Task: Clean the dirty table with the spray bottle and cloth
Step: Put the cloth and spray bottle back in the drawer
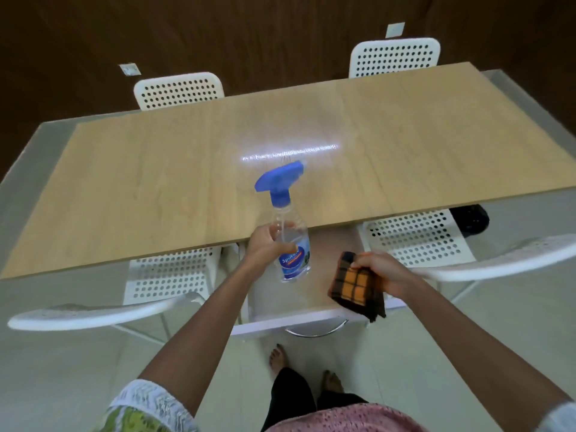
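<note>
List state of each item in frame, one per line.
spray bottle: held in left hand, tilted toward the table, off its surface.
checked cloth: folded, gripped in right hand, off the table.
wooden table: bare, bright glare at centre.
white chairs: tucked in.

white perforated chairs (179, 90), drawer unit (299, 322), black bin (470, 218)

bare table (405, 145) top open to reach, 4 white chairs (414, 241) crowding its long edges
</note>
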